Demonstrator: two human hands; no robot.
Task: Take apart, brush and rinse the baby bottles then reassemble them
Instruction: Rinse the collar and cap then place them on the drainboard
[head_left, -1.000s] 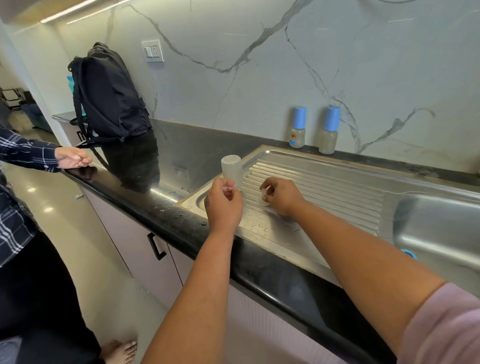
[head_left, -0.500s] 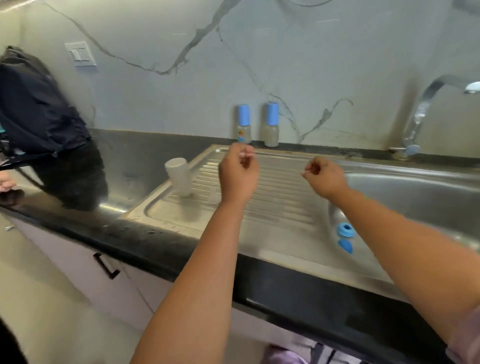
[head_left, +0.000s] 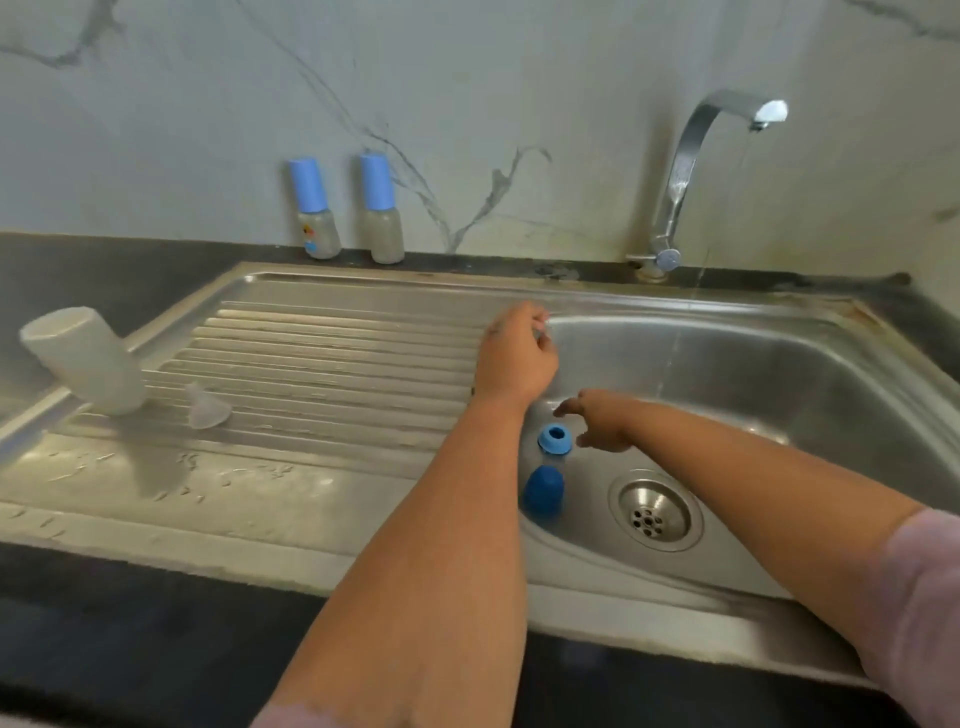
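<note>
My right hand (head_left: 605, 423), fingers spread and holding nothing, reaches into the sink (head_left: 779, 374) for the blue collar ring (head_left: 555, 439); my left hand (head_left: 517, 353) hangs curled, grip unclear. Reassembly, I judge.

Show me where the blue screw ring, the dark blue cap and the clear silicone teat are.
blue screw ring (head_left: 555, 439): head view, on its upper rim.
dark blue cap (head_left: 543, 491): head view, middle of its side.
clear silicone teat (head_left: 207, 408): head view, on its flared base.
</note>
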